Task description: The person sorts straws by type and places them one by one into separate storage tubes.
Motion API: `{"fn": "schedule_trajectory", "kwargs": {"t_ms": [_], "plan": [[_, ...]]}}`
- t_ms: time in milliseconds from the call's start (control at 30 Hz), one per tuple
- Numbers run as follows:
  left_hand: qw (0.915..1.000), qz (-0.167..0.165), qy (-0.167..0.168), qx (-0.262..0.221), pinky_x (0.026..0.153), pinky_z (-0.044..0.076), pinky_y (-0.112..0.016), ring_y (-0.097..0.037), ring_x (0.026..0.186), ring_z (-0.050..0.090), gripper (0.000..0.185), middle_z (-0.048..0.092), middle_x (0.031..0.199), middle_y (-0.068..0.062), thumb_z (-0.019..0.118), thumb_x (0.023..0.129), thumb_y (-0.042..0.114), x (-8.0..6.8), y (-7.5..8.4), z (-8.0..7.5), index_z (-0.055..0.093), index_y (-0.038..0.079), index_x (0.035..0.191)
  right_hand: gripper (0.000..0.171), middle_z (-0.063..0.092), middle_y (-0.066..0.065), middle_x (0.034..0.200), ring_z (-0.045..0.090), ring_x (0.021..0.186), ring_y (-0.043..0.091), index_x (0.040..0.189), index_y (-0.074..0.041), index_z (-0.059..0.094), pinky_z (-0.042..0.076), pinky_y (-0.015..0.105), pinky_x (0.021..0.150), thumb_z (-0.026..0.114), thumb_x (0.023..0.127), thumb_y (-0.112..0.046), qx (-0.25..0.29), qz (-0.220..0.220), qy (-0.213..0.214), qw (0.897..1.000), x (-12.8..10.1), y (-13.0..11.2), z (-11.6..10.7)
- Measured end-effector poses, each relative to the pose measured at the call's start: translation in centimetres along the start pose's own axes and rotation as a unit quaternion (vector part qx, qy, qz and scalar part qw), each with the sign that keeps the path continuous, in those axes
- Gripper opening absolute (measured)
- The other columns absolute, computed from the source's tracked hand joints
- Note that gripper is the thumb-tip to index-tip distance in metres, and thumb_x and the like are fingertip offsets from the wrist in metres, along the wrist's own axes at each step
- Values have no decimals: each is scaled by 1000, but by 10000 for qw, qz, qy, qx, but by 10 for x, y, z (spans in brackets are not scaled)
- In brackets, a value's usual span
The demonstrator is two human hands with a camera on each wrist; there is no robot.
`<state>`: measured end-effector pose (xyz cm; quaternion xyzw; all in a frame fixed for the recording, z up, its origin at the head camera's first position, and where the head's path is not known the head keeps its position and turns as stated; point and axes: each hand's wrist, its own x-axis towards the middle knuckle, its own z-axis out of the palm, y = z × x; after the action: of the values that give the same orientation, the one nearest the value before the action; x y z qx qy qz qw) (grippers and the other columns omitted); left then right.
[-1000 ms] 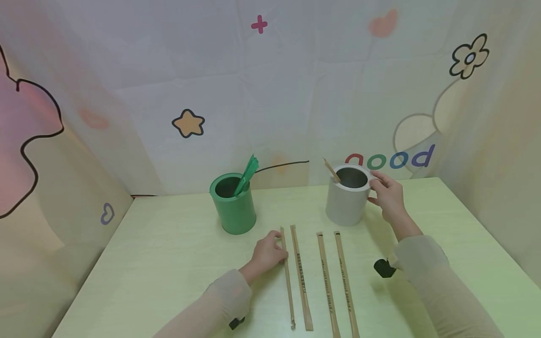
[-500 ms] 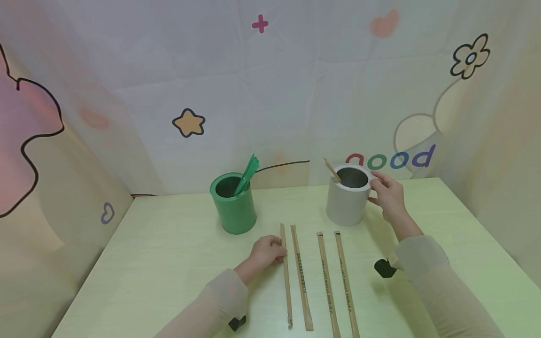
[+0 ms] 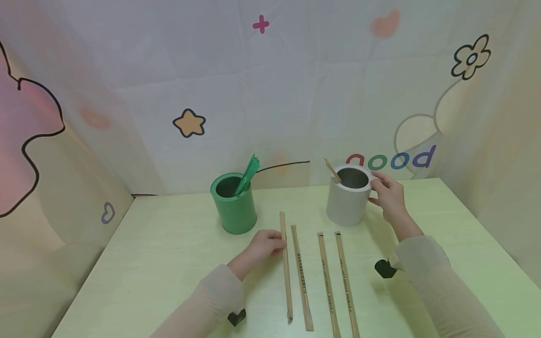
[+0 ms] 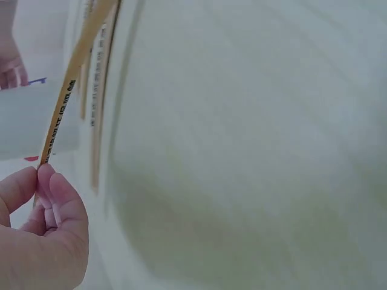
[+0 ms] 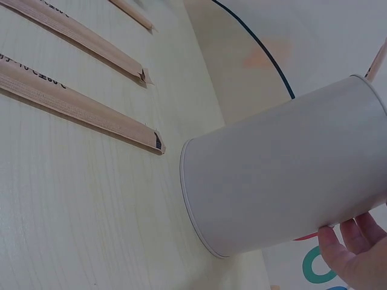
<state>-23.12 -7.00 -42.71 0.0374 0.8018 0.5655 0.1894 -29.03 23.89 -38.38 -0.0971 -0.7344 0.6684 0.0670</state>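
Observation:
Several long brown paper-wrapped sticks lie side by side on the pale table (image 3: 160, 253). My left hand (image 3: 265, 244) pinches the leftmost stick (image 3: 286, 267) near its far end, which is lifted off the table; the left wrist view shows my fingertips (image 4: 45, 181) closed on that stick (image 4: 63, 103). My right hand (image 3: 386, 193) holds the rim and side of a grey cup (image 3: 348, 195), with my fingers (image 5: 351, 251) against the grey cup (image 5: 284, 169). One brown stick (image 3: 331, 170) stands in it.
A green cup (image 3: 234, 203) holding a green wrapped stick (image 3: 248, 173) stands left of the grey cup. Three more sticks (image 3: 325, 279) lie between my arms. A patterned cloth backdrop (image 3: 270, 94) closes the table's far and side edges.
My left hand has raised the far end of the leftmost stick, which now reaches further toward the cups. My right hand has stayed on the grey cup.

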Motion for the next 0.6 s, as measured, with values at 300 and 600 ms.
{"fn": "schedule_trajectory", "kwargs": {"t_ms": [300, 600], "plan": [[9990, -14, -25, -452, 71, 49, -25, -11, 69, 53, 22, 59, 83, -5, 53, 87, 10, 8, 15, -12, 55, -7, 101, 47, 49, 4, 115, 46, 87, 2, 136, -10, 35, 42, 43, 85, 40, 90, -22, -77, 40, 20, 10000, 0, 0, 0], [9985, 97, -151, -526, 72, 49, -24, -12, 72, 54, 17, 57, 80, -2, 54, 87, 12, 7, 44, -22, 56, -3, 95, 48, 50, -9, 100, 46, 87, 3, 136, -10, 35, 42, 43, 84, 41, 90, -21, -62, -1, 10, 10000, 1, 1, -1]]}}
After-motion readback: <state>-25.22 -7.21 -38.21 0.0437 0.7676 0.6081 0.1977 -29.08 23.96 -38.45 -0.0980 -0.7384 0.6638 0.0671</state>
